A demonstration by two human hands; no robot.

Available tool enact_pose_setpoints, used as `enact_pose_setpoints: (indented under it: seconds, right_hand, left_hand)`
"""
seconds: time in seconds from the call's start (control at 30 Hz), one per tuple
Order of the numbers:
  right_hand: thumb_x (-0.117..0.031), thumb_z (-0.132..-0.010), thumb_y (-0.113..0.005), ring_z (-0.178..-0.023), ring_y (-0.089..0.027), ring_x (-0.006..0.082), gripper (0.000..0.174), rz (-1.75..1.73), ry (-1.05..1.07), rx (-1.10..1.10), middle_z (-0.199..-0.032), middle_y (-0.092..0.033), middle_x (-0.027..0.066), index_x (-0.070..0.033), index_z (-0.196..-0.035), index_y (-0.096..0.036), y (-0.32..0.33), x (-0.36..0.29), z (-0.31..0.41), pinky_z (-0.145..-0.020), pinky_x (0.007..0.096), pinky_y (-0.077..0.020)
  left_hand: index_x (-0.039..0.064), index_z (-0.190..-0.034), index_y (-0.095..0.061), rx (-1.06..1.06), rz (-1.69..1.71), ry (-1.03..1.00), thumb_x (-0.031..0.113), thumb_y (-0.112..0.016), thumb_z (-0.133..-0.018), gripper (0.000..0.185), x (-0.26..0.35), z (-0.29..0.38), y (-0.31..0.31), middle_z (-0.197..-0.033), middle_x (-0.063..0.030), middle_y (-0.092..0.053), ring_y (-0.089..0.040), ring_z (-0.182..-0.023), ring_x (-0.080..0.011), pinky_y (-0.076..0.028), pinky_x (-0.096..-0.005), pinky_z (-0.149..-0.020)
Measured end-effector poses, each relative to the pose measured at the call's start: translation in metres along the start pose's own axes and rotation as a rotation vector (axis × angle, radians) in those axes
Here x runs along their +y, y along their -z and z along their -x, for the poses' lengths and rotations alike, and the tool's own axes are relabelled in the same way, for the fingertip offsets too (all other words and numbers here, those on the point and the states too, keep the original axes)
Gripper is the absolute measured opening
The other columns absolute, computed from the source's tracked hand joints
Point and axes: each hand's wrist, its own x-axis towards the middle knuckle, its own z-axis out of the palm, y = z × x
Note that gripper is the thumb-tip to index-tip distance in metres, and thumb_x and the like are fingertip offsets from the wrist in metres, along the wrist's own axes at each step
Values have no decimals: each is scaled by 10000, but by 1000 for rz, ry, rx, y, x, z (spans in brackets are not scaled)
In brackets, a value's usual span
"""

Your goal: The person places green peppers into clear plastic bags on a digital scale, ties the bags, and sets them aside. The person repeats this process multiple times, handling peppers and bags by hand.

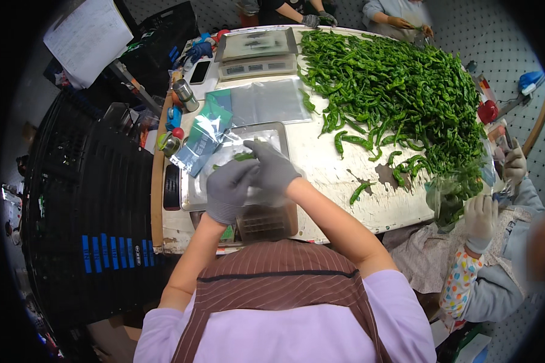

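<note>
My left hand (230,185), in a grey glove, is over a metal tray (279,136) on the near left of the table, its fingers bent near a clear plastic bag. Against it lies my right hand (272,164), gloved alike, with a finger reaching forward over the bag. A few green peppers (244,156) show just beyond my fingers. Whether either hand grips the bag is hidden by the gloves and glare. Printed blue-green bags (202,136) lie left of the tray, and flat clear bags (268,100) lie beyond it.
A large heap of green peppers (390,86) covers the table's far right. Beyond the flat bags stands a scale (256,66); a phone (200,72) and steel flask (185,95) are left of it. Stacked black crates (95,204) rise at left. Co-workers' gloved hands (479,222) are at the right and far edges.
</note>
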Motion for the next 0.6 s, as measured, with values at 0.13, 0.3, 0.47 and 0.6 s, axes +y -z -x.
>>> enact_pose_setpoints:
  seconds: [0.13,0.3,0.47,0.6]
  right_hand:
    - [-153,-758,-750,-1013,-636,245,573,-598,-111,-7,-1170,-632,168,-17,-1281,-562,-34,56,-18,-882,336,-515]
    - [-179,-807,-750,-998,-624,195,568,-857,-343,-58,-1167,-634,136,37,-1290,-543,-17,34,-18,-862,289,-517]
    - [-113,-827,-694,-1061,-605,198,573,-834,-102,-128,-1217,-610,128,21,-1347,-494,-37,43,-19,-930,315,-491]
    - [-102,-892,-605,-1116,-576,211,514,-936,11,-99,-1265,-574,151,7,-1372,-459,-52,44,-26,-971,343,-468]
  left_hand:
    - [51,-994,-706,-104,-56,-71,52,-694,-826,168,4,11,-14,-812,-118,-684,-659,-686,-235,-502,-308,-617]
    - [41,-991,-708,-104,17,50,66,-702,-840,154,4,14,-18,-827,-125,-688,-674,-713,-230,-515,-302,-641]
    - [61,-999,-709,-62,16,105,139,-691,-863,159,4,11,-11,-876,-123,-705,-690,-748,-255,-535,-320,-661]
    - [62,-997,-711,-45,30,46,133,-685,-869,148,17,7,-10,-891,-120,-710,-692,-743,-256,-536,-314,-661]
